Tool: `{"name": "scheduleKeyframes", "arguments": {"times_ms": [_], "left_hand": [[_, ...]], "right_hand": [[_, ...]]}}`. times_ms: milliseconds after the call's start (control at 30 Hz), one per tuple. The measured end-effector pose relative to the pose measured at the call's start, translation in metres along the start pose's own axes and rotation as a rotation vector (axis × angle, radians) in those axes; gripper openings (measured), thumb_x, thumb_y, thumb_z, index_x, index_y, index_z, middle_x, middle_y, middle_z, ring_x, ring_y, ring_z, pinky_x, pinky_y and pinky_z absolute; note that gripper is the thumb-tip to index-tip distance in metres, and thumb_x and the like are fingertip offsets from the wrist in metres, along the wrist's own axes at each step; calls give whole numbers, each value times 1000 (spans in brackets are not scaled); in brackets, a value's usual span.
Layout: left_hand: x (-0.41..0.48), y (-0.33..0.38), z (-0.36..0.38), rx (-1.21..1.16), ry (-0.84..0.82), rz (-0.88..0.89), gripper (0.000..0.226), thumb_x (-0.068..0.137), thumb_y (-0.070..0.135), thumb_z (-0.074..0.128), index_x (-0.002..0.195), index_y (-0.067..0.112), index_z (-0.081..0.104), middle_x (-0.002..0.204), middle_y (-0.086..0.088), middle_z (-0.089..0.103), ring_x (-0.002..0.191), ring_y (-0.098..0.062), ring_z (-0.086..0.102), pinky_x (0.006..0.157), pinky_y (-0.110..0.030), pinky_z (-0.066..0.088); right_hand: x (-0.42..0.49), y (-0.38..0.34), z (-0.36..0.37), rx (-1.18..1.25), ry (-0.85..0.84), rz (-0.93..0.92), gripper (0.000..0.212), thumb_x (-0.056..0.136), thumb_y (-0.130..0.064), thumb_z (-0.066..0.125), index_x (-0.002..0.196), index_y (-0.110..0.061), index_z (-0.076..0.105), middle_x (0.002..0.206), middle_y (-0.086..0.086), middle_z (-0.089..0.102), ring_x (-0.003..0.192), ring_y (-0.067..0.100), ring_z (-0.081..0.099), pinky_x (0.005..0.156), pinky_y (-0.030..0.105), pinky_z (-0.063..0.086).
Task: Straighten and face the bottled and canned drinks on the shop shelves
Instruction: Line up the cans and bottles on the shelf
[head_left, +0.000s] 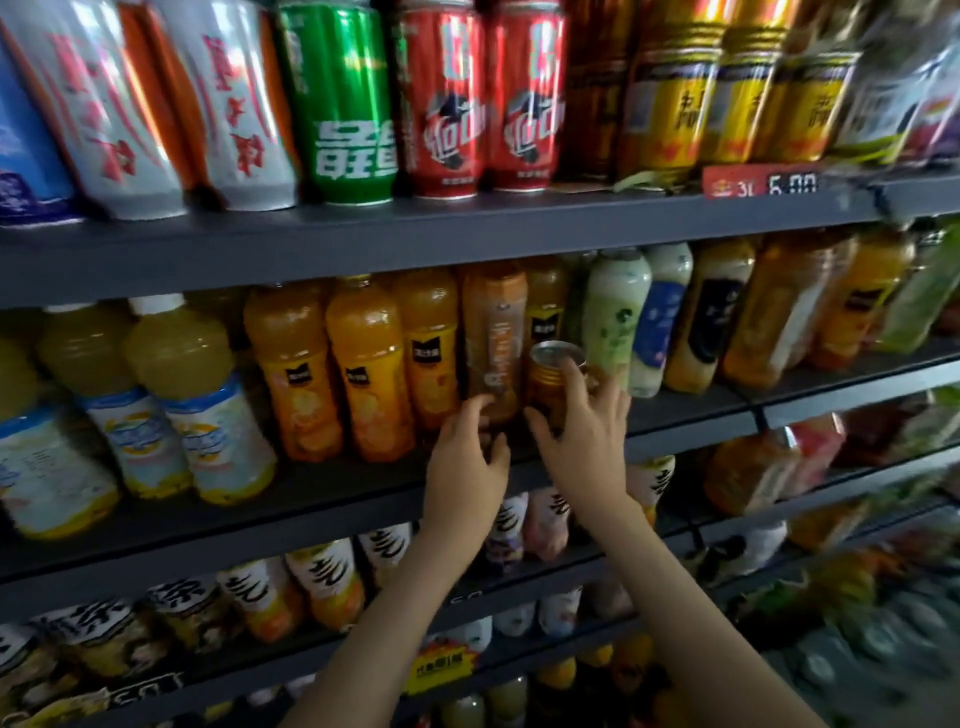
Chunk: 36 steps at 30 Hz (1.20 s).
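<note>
On the middle shelf (332, 499) a brown-orange bottle (493, 338) stands among orange juice bottles (363, 364). My left hand (470, 457) curls round its base. Right beside it stands a short gold can with a silver lid (550, 371). My right hand (582, 436) grips this can, thumb on its left side and fingers over its right shoulder. To the right stand a pale green bottle (615, 312) and a white and blue bottle (662, 317).
Red cans (441, 104), a green can (343, 104) and white cans (234, 104) fill the top shelf, gold cans (665, 98) to their right. Yellow bottles with white caps (197, 395) stand at left. Lower shelves hold more bottles (327, 582). A price tag (761, 182) hangs on the upper shelf edge.
</note>
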<state>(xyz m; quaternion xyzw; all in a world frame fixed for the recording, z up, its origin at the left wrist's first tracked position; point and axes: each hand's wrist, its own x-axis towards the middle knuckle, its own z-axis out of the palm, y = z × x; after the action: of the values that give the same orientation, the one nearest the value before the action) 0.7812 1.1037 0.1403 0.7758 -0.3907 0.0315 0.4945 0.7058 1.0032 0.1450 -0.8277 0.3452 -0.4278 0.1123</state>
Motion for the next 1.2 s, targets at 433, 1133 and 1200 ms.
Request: {"name": "scheduleKeyframes", "arguments": {"times_ms": [433,1133,1200], "left_hand": [[8,46,32,-209,-98,-6,77,74,23,79,131,48,34,137,14,44,124,5,42,102,-17,40],[30,162,-133,-621,142,286,67,56,35,80,117,33,53,105,10,67,98,-9,65,75,-21,52],[37,170,-139,-566,120,289,69,57,40,82,119,37,53,108,16,65,99,-4,64,76,-19,52]], "right_hand": [[20,12,-38,702,-138,4,51,73,-22,80,95,-27,34,98,-4,47,93,11,55,73,12,46],[90,-85,-172,1238,-520,-198,56,59,-49,73,111,-43,53,99,-19,63,97,8,64,72,21,53],[98,-80,-182,993,-452,-287,55,58,-56,71,108,-45,53,102,-24,59,99,3,61,75,20,53]]}}
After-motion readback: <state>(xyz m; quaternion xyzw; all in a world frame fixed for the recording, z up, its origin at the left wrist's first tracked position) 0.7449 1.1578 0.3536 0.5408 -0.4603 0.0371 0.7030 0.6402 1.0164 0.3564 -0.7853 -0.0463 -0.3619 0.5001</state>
